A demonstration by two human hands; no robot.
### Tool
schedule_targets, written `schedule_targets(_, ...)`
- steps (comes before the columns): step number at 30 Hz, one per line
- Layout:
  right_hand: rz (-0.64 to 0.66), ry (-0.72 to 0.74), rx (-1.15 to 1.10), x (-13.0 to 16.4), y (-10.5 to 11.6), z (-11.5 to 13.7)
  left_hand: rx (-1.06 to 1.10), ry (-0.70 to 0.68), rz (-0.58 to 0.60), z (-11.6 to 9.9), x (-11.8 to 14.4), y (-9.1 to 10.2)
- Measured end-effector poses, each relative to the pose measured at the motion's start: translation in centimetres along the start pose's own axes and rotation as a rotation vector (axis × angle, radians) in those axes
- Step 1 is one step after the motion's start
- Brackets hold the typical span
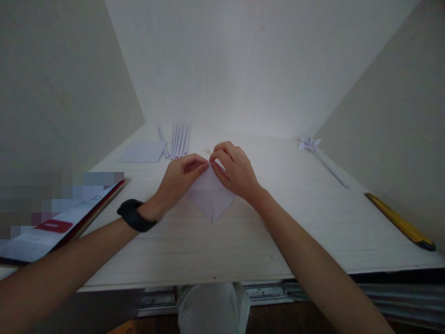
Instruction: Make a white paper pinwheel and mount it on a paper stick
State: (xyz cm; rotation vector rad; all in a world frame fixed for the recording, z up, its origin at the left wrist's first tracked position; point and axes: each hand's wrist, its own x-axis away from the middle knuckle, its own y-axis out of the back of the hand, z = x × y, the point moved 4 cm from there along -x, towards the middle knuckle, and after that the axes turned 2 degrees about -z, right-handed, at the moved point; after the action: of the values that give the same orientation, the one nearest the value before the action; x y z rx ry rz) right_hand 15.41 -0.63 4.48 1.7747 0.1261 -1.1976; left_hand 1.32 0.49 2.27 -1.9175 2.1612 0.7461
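A square sheet of white paper (212,197) lies cornerwise on the table, crease lines crossing it and a short slit or crease running up from its near corner. At its far corner my left hand (186,172) pinches the paper between thumb and fingertips. My right hand (232,168) is closed on the same corner, its fingertips nearly meeting those of the left. Just beyond the fingers lies a small cluster of thin, pale pins or wire bits (207,151), too small to make out. The sheet's far edges are partly hidden under both hands.
Several rolled paper sticks (180,140) and a stack of white paper (142,151) lie at the back left. A paper pinwheel (308,143) on a stick rests at the back right. A yellow box cutter (399,221) lies along the right edge, a book (66,229) at the left.
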Motion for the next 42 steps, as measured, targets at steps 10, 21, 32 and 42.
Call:
schedule_targets(10,-0.025,0.010,-0.091,0.24,0.31,0.21,-0.001,0.008,-0.021,0.30,0.13,0.07)
schedule_targets(21,-0.045,0.015,-0.050,0.07,0.58,0.42,0.085,-0.022,-0.004,0.05,0.26,-0.28)
schedule_targets(32,-0.122,0.046,-0.051,0.08,0.93,0.45,0.188,-0.005,0.000,0.05,0.36,-0.45)
schedule_targets(42,-0.136,0.107,-0.040,0.25,0.95,0.31,0.186,-0.054,-0.010,0.05,0.34,-0.56)
